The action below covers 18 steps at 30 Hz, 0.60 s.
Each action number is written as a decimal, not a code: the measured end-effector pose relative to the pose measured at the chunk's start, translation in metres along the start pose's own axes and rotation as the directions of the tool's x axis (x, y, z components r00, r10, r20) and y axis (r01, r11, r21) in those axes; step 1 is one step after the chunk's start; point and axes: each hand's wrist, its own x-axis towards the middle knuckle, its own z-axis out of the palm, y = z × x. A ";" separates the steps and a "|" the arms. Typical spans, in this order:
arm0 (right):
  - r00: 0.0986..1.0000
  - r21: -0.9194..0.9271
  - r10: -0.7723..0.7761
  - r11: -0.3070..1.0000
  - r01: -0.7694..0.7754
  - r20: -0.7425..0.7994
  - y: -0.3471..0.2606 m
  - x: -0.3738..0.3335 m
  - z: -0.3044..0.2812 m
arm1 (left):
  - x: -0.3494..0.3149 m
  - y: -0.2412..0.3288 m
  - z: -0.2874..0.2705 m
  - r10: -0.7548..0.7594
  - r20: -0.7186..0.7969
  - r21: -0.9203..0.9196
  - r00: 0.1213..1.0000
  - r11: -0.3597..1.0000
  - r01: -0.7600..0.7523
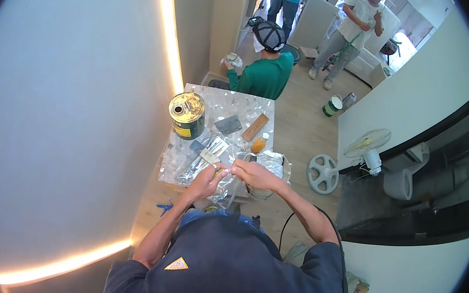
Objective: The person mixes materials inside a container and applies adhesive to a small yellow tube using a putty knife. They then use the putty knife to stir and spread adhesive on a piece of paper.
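Observation:
My left hand (207,181) and my right hand (252,175) meet in front of my chest, fingers pinched together on a small yellowish item (220,171) that is too small to identify. They hover over a crinkled clear plastic bag (217,155) holding what look like paint brushes, at the near edge of a small speckled table (221,100). A black cable (342,255) runs along my right arm.
On the table stand a gold-topped green tin can (186,114), a grey flat pad (228,124), a wooden block (255,127) and a small orange bottle (259,144). A plastic-lined bucket (272,165) sits beside it. A person in green (265,74) crouches beyond; a fan (364,146) and paint can (333,105) are on the floor.

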 end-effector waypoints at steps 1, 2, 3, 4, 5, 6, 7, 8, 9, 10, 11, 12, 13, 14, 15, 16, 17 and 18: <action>0.999 0.155 0.013 0.988 -0.020 0.046 0.005 0.001 0.000 | -0.001 0.003 0.002 0.081 -0.093 0.074 0.992 0.995 -0.074; 0.993 0.333 0.075 0.938 -0.101 0.092 0.009 0.000 0.002 | 0.002 0.005 0.000 0.227 -0.128 0.183 0.965 0.962 -0.202; 0.981 0.496 0.123 0.849 -0.183 0.151 0.009 0.001 0.005 | 0.004 0.009 -0.005 0.273 -0.110 0.306 0.956 0.924 -0.228; 0.963 0.635 0.161 0.726 -0.265 0.218 0.010 0.002 0.007 | 0.005 0.012 -0.010 0.316 -0.085 0.423 0.945 0.870 -0.253; 0.965 0.649 0.140 0.717 -0.252 0.220 0.012 0.003 0.009 | 0.007 0.012 -0.014 0.355 -0.054 0.530 0.933 0.802 -0.275; 0.968 0.662 0.120 0.710 -0.239 0.221 0.013 0.005 0.010 | 0.007 0.012 -0.016 0.380 -0.040 0.557 0.924 0.776 -0.295; 0.970 0.675 0.102 0.702 -0.227 0.221 0.014 0.006 0.012 | 0.008 0.012 -0.019 0.395 -0.028 0.566 0.918 0.763 -0.311; 0.972 0.654 0.104 0.724 -0.218 0.208 0.014 0.006 0.013 | 0.008 0.010 -0.021 0.411 -0.016 0.574 0.911 0.750 -0.329; 0.976 0.636 0.097 0.745 -0.202 0.196 0.013 0.008 0.015 | 0.007 0.011 -0.024 0.425 0.000 0.589 0.905 0.732 -0.343; 0.979 0.618 0.091 0.764 -0.187 0.184 0.012 0.010 0.017 | 0.006 0.008 -0.026 0.414 0.019 0.603 0.910 0.721 -0.341; 0.982 0.599 0.084 0.783 -0.171 0.170 0.012 0.011 0.018 | 0.005 0.003 -0.026 0.402 0.039 0.617 0.915 0.710 -0.339; 0.982 0.554 0.073 0.817 -0.159 0.175 0.013 0.012 0.019 | 0.005 -0.001 -0.026 0.391 0.059 0.625 0.918 0.703 -0.340; 0.982 0.508 0.061 0.849 -0.146 0.179 0.015 0.013 0.019 | 0.005 -0.005 -0.026 0.408 0.065 0.629 0.911 0.692 -0.355; 0.982 0.461 0.050 0.878 -0.131 0.184 0.016 0.014 0.018 | 0.006 -0.008 -0.026 0.424 0.071 0.632 0.903 0.681 -0.370; 0.983 0.420 0.042 0.900 -0.115 0.178 0.016 0.015 0.018 | 0.006 -0.010 -0.025 0.440 0.078 0.634 0.895 0.670 -0.385; 0.985 0.379 0.034 0.920 -0.098 0.171 0.014 0.017 0.017 | 0.006 -0.012 -0.024 0.442 0.086 0.641 0.893 0.662 -0.389; 0.986 0.336 0.025 0.939 -0.080 0.165 0.014 0.017 0.017 | 0.006 -0.013 -0.024 0.443 0.094 0.647 0.891 0.653 -0.393; 0.988 0.306 0.026 0.949 -0.072 0.151 0.014 0.019 0.017 | 0.007 -0.013 -0.024 0.447 0.102 0.655 0.889 0.643 -0.398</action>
